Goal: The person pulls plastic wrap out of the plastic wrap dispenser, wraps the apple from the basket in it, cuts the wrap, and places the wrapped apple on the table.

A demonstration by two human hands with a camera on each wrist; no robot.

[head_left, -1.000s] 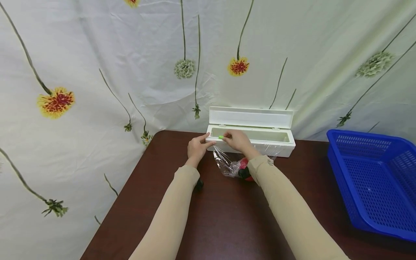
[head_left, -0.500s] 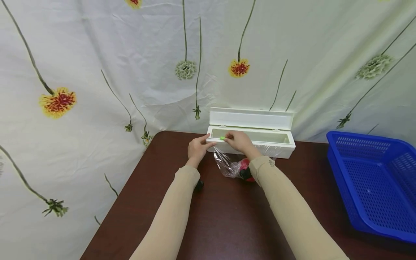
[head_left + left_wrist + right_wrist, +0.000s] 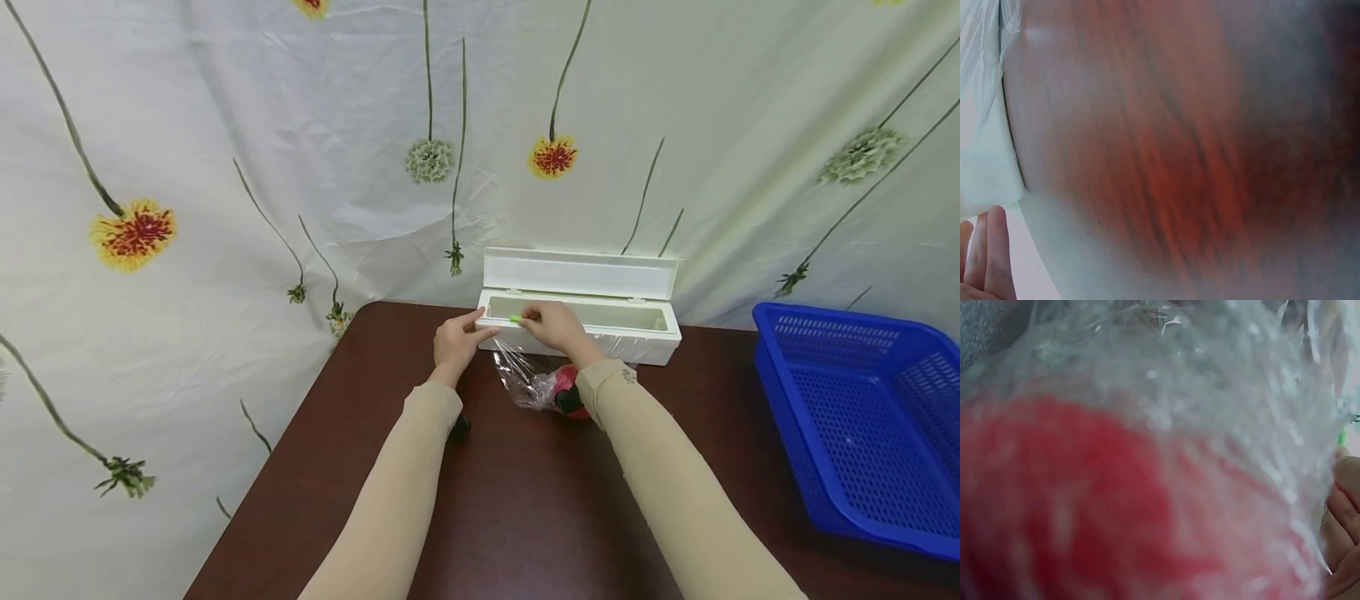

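A long white cling film dispenser box lies at the back of the table with its lid raised. My left hand grips its left end, thumb along the front; its fingers show at the box corner in the left wrist view. My right hand pinches a small bright green slider on the front rim. Clear cling film hangs from the front over a red, rounded thing, partly hidden by my right sleeve; in the right wrist view the film covers it, blurred.
A blue perforated plastic basket stands on the right of the dark brown table. Behind the table hangs a white flowered curtain. A small black object shows beside my left sleeve.
The green slider and my right hand have shifted slightly to the right along the box's front rim. My left hand keeps its grip on the left end.
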